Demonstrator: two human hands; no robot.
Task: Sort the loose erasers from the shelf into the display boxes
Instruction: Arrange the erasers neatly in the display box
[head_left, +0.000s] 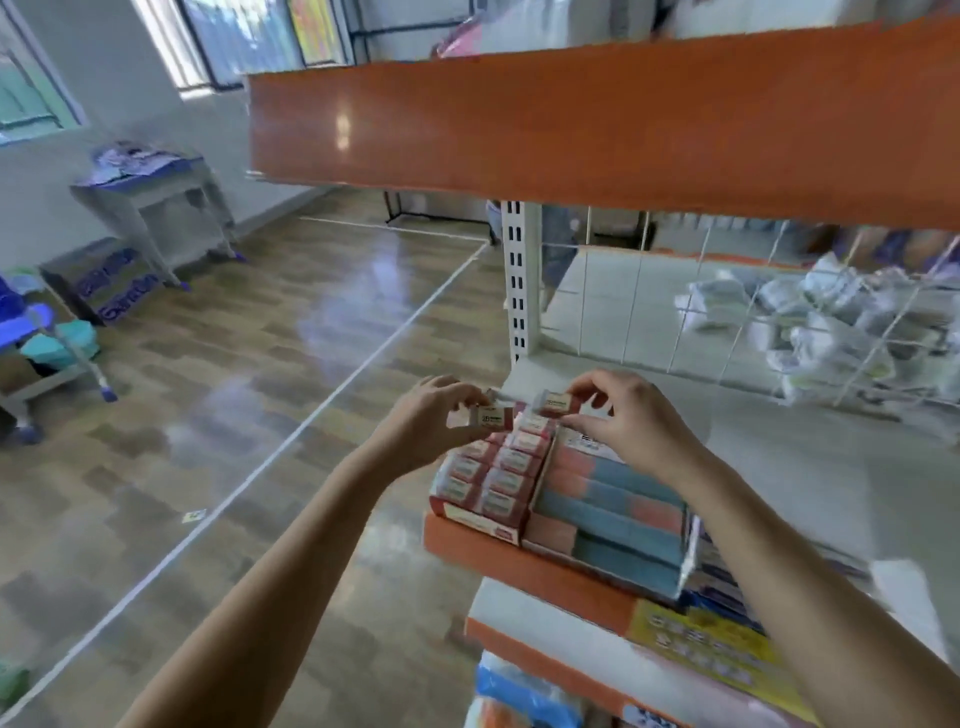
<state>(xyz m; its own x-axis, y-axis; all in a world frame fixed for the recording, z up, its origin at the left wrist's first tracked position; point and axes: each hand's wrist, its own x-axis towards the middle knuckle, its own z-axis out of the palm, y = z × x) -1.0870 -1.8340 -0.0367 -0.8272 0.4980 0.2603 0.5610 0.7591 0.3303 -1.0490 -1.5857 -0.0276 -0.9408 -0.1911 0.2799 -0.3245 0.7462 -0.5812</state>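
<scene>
Erasers: your left hand pinches one red-sleeved eraser and your right hand pinches another, both just above the far end of the red display box. That box holds two rows of erasers, beside a box of pink-and-blue erasers, on the orange-edged shelf.

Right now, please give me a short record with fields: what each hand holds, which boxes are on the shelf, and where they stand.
left hand: pinches one small red-sleeved eraser over the red box
right hand: pinches a second red-sleeved eraser
red display box: front left of shelf, two rows of the same erasers
box of pink-and-blue erasers: directly to its right, touching
shelf: orange front edge
</scene>
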